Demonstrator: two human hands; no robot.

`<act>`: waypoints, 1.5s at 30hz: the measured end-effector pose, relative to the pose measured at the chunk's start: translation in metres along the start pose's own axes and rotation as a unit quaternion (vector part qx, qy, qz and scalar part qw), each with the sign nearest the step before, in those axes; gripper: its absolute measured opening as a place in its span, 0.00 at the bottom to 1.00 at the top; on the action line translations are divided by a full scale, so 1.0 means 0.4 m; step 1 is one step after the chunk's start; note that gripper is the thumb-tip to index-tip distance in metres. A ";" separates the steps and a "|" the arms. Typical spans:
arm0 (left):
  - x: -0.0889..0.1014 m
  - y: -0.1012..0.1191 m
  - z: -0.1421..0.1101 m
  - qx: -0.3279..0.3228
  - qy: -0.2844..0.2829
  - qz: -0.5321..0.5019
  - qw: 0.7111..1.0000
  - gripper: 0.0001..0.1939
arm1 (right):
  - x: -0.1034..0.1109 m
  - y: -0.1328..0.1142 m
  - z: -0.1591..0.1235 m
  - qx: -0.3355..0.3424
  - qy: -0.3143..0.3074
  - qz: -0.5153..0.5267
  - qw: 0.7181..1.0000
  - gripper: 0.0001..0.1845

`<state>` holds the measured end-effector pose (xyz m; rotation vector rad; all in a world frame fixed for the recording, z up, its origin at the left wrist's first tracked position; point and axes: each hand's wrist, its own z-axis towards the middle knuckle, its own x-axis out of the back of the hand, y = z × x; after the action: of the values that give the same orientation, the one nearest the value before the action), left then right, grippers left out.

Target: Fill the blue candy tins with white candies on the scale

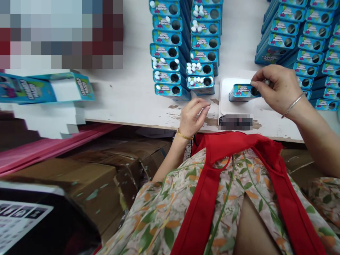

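Observation:
A blue candy tin point(243, 92) stands upright on a small white scale point(224, 95), its round hole facing up. My right hand point(281, 88) is pinched at the hole's edge, touching the tin; a pale bit between its fingers looks like a white candy. Beside the scale, my left hand point(193, 117) rests at the table edge with fingers curled together and nothing visible in them. Just beyond it stands another blue tin point(200, 83) with several oval white candies point(198, 80) on its lid next to the hole.
Two rows of blue tins point(168, 90) run up the white table point(119, 92), some with candies on their lids. More tins point(308, 56) crowd the right. An opened blue carton point(39, 88) lies left. Cardboard boxes point(87, 191) stand below the table edge.

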<state>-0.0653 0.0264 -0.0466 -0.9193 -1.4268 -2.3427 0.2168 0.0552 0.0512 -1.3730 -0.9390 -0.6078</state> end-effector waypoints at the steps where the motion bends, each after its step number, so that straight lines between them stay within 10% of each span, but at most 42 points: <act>1: -0.001 0.000 0.001 0.000 -0.001 0.001 1.000 0.11 | 0.000 -0.003 0.001 0.001 -0.002 -0.008 1.000 0.07; 33: -0.004 -0.003 -0.010 0.011 -0.010 0.022 1.000 0.10 | 0.029 -0.036 -0.004 0.011 0.020 0.012 1.000 0.04; 45: -0.009 -0.010 -0.010 0.006 -0.018 0.015 1.000 0.12 | 0.032 0.027 -0.080 -0.093 0.128 0.251 0.955 0.14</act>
<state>-0.0661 0.0246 -0.0527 -0.9773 -1.4288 -2.3059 0.2390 0.0276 0.0580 -1.5807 -0.3056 -0.4740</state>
